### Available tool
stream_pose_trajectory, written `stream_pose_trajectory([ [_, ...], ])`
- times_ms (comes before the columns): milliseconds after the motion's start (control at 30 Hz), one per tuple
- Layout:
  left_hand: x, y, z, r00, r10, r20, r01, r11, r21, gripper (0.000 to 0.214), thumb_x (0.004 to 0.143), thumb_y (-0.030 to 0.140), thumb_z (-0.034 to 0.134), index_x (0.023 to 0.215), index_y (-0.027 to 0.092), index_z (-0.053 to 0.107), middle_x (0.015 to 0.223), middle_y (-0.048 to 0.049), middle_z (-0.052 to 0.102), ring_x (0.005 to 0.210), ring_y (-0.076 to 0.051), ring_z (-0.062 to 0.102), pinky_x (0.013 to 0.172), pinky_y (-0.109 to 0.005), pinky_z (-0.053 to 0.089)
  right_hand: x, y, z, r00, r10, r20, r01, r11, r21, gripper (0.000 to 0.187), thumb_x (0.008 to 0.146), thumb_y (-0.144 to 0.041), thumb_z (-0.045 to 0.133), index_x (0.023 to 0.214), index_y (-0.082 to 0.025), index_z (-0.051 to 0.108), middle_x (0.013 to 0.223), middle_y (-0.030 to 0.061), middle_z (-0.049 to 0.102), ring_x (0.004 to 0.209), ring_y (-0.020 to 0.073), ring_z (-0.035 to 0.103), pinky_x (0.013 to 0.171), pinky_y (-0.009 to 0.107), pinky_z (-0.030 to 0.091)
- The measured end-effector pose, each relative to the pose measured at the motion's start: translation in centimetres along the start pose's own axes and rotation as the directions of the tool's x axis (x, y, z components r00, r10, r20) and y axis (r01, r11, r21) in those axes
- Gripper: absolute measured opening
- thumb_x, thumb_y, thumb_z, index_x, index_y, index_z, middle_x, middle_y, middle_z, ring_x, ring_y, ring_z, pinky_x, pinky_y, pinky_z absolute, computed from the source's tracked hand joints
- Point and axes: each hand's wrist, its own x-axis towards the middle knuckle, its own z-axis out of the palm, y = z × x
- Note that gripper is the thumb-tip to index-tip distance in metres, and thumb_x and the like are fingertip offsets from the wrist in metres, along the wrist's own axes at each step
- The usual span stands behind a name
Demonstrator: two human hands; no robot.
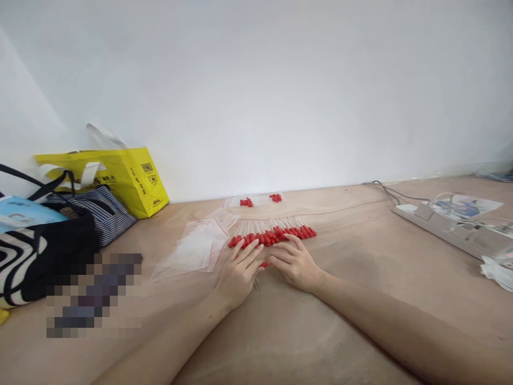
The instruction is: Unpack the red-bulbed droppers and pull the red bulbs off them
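Observation:
A row of thin pale sticks with red heads (272, 235) lies fanned on the table, heads towards me. My left hand (238, 272) rests at the row's left part, its fingers stretched and spread, with fingertips at the red heads. At the middle of the row is my right hand (296, 266), fingers bent and apart, the index fingertip touching the heads. Between the hands is a red head (264, 263), with a few stick ends (257, 286) showing below it. The thumbs are partly hidden. Clear zip bags (200, 243) lie left of the row.
Near the wall, more red-headed sticks (246, 202) lie on a clear bag. A yellow paper bag (148, 182), a striped pouch (114, 216) and a black-and-white bag (76, 240) stand at left. On the right are a power strip (444, 230) with cables and a crumpled tissue (497, 272).

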Motion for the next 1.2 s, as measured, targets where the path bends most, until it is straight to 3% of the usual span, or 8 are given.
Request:
stream_pose_trajectory([
  [200,0.1,0.1,-0.3,0.998,-0.012,0.069,0.012,1.000,0.005,0.025,0.085,0.015,0.038,0.075,0.016,0.061,0.120,-0.0065,0.054,0.120,-0.023,0.038,0.101,-0.050,0.025,-0.4,-0.1,-0.1,1.000,-0.016,-0.015,0.015,1.000,-0.026,0.025,0.082,-0.008,0.037,0.079,-0.021,0.059,0.090,-0.0003,0.067,0.110,0.0143,0.047,0.105,0.047,0.008],
  [367,0.1,0.1,-0.4,0.997,-0.003,0.071,0.002,1.000,0.017,0.024,0.084,0.014,0.037,0.079,0.017,0.061,0.123,-0.0051,0.052,0.122,-0.023,0.035,0.102,-0.051,0.021,-0.4,-0.2,-0.2,1.000,-0.020,-0.013,0.020,0.999,-0.039,0.024,0.081,-0.007,0.037,0.080,-0.019,0.058,0.090,-0.0005,0.067,0.112,0.0150,0.046,0.105,0.048,0.003],
  [700,0.4,0.4,-1.1,0.990,0.011,0.139,-0.014,1.000,0.025,0.027,0.080,0.008,0.035,0.078,0.017,0.060,0.125,-0.0060,0.049,0.121,-0.024,0.036,0.101,-0.055,0.019,-0.3,-0.2,-0.3,1.000,0.010,-0.011,-0.011,0.999,-0.033,0.024,0.081,-0.006,0.038,0.079,-0.020,0.057,0.086,-0.0012,0.067,0.110,0.0140,0.048,0.104,0.048,0.006],
  [1000,-0.5,0.0,-1.2,0.994,0.008,0.105,-0.009,1.000,0.009,0.027,0.078,0.005,0.032,0.075,0.016,0.057,0.126,-0.0057,0.049,0.122,-0.023,0.035,0.102,-0.052,0.019,-0.7,0.3,-0.4,0.998,0.059,-0.021,-0.059,0.998,-0.012,0.022,0.079,-0.007,0.041,0.079,-0.020,0.058,0.082,-0.0013,0.067,0.106,0.0154,0.050,0.100,0.046,0.011],
  [1100,-1.2,-1.3,-2.1,0.992,-0.104,0.073,0.102,0.994,0.029,0.025,0.082,0.009,0.032,0.075,0.016,0.055,0.120,-0.0077,0.053,0.117,-0.023,0.040,0.096,-0.048,0.029,-1.3,1.2,-0.7,0.982,0.182,-0.058,-0.183,0.983,-0.011,0.018,0.080,-0.011,0.044,0.079,-0.021,0.059,0.077,-0.0009,0.067,0.096,0.0167,0.053,0.094,0.042,0.020],
  [1200,-1.2,-2.4,-2.9,0.947,-0.321,0.002,0.321,0.947,-0.021,0.022,0.085,0.021,0.035,0.081,0.017,0.057,0.098,-0.0088,0.060,0.097,-0.021,0.053,0.081,-0.038,0.042,-1.6,1.6,-0.8,0.966,0.255,-0.045,-0.256,0.967,-0.006,0.014,0.081,-0.018,0.048,0.079,-0.021,0.061,0.075,0.0010,0.064,0.077,0.0147,0.053,0.076,0.032,0.032],
])
